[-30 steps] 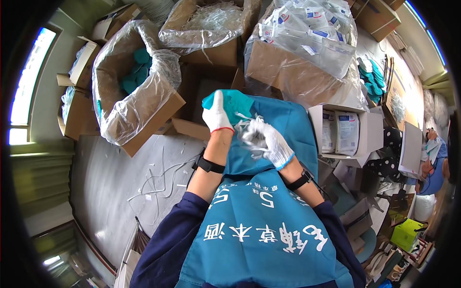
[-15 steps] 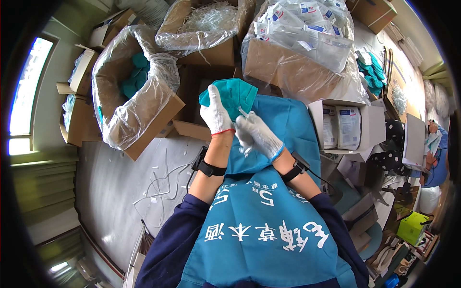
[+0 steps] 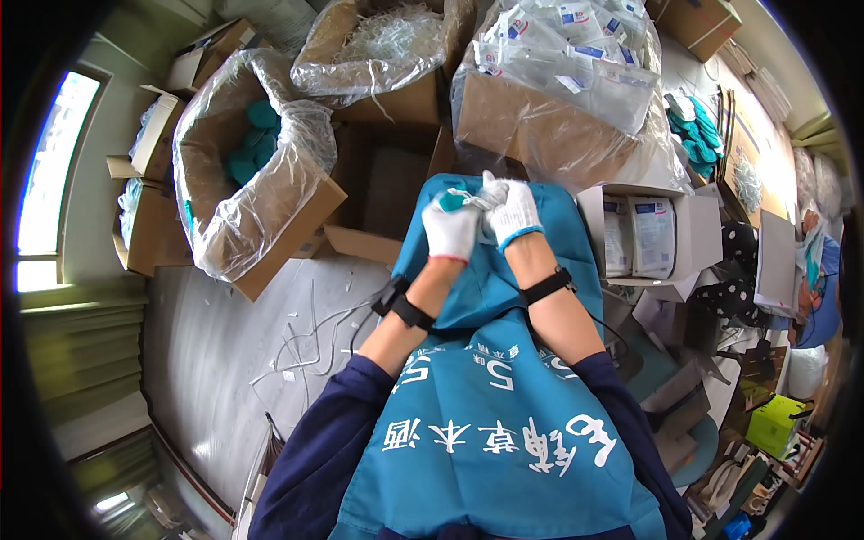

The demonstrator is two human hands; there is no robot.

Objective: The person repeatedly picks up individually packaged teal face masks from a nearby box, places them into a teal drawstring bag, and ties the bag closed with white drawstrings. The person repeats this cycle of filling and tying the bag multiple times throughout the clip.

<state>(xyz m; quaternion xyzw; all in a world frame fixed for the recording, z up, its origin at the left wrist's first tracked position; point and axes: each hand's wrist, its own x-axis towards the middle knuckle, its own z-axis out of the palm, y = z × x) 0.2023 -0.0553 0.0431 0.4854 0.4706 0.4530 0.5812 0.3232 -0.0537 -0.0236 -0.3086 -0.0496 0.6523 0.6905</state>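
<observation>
Both my hands wear white knit gloves and meet over the far part of the blue apron [image 3: 504,414]. My left hand [image 3: 450,234] is closed round a teal-green face mask [image 3: 449,202], of which only a small patch shows above the fingers. My right hand [image 3: 513,210], beside it on the right, is closed on white elastic straps [image 3: 468,198] at the mask. The fingertips are partly blurred and hide most of the mask.
Ahead left stands a plastic-lined carton [image 3: 261,225] with green masks inside. Beyond are an open carton [image 3: 396,166], a carton of white strands [image 3: 396,40] and one heaped with packets [image 3: 576,54]. A white box of packets [image 3: 648,234] sits right. Another person's hand [image 3: 810,220] shows far right.
The mask, held spread out before, is now bunched and mostly covered by my gloves. My left hand has moved right and turned over it; my right hand has moved up and right.
</observation>
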